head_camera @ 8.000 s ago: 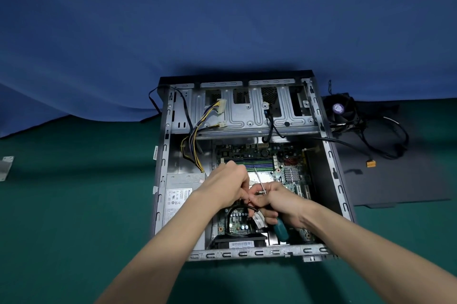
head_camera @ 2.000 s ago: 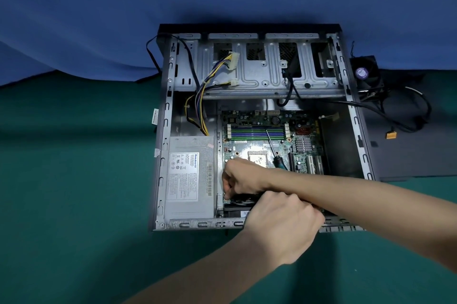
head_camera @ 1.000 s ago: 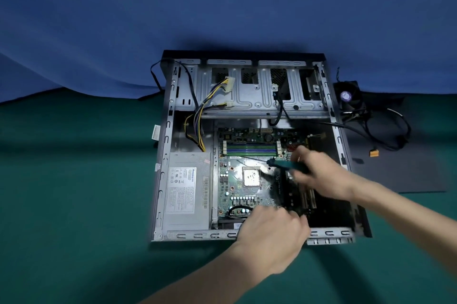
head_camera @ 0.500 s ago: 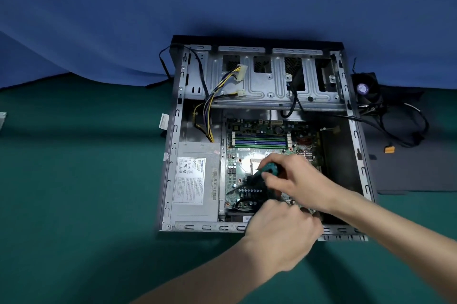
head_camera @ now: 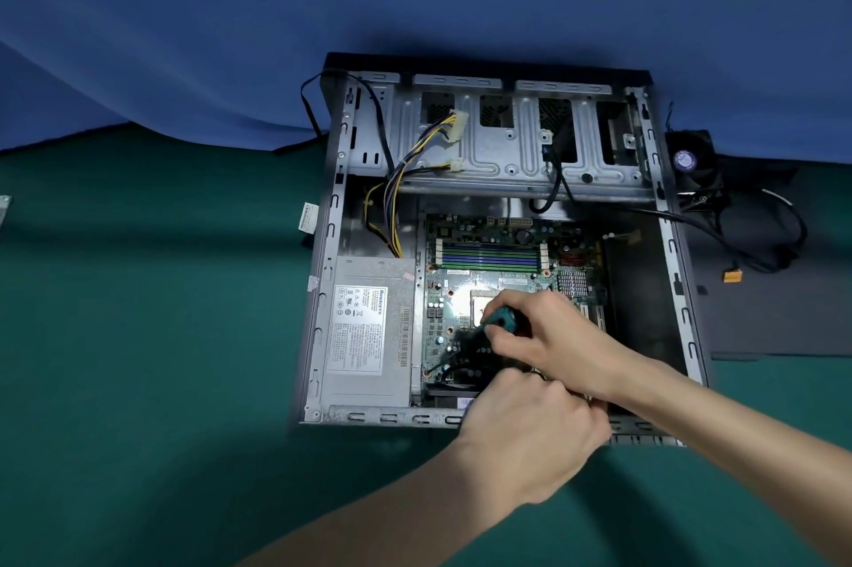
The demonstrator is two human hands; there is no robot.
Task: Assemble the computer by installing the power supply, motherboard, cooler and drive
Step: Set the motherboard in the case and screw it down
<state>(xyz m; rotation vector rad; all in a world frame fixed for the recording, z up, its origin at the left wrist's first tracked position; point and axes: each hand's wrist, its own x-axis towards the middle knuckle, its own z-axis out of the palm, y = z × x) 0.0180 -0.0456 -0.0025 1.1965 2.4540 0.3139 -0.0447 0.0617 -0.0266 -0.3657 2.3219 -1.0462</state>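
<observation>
The right hand (head_camera: 551,338) is gripping a teal screwdriver (head_camera: 502,321) over the motherboard (head_camera: 488,277), the left hand (head_camera: 530,433) is curling just near of it, its grasp impossible to tell.

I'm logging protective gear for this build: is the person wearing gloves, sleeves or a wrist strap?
No. The left hand and the right hand are ungloved, and both forearms are bare as far as the frame reaches, with no sleeve, watch or strap in view.
</observation>
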